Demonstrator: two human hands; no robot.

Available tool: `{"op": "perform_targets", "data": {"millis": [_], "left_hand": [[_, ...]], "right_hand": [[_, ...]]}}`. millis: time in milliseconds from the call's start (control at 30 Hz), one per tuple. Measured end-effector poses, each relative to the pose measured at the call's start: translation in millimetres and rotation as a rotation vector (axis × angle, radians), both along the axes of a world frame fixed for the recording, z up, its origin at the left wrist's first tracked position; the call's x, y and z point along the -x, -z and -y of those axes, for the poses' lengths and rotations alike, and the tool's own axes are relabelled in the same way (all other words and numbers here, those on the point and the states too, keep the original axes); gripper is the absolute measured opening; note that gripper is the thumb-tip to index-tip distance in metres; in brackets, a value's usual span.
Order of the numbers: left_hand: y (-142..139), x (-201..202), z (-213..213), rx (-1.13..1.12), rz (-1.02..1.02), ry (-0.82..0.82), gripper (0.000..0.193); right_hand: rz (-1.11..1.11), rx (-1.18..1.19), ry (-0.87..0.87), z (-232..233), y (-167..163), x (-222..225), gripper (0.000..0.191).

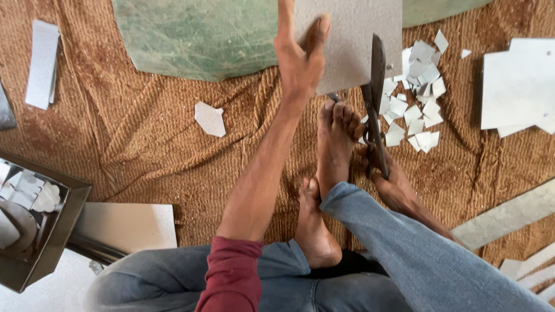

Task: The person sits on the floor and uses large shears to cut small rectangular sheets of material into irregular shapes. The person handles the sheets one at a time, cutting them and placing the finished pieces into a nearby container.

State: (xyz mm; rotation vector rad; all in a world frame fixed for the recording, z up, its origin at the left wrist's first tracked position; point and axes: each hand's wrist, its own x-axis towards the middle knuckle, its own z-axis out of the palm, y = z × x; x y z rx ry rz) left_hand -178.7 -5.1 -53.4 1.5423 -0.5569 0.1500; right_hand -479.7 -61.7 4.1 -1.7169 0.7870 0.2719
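Here the left hand [300, 60] is pinching the thin, stiff grey sheet [352, 34] at twelve o'clock; the right hand [390, 182] is gripping heavy shears [374, 98], fingers hidden.

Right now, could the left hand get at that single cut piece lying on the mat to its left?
Probably yes. The left hand is holding the grey sheet, so it would have to let go first. The cut piece lies alone on the woven mat, with nothing between it and the arm.
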Motion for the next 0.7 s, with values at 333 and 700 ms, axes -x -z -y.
{"op": "perform_targets", "data": {"millis": [333, 700], "left_hand": [[-3, 1, 0, 0.05, 0.0, 0.069, 0.064], [3, -26, 17, -0.053, -0.055, 0.305, 0.028]], "right_hand": [[-0.081, 0.199, 0.002, 0, 31, -7, 0.028], [-0.082, 0.06, 0.051, -3, 9, -6, 0.045]]}}
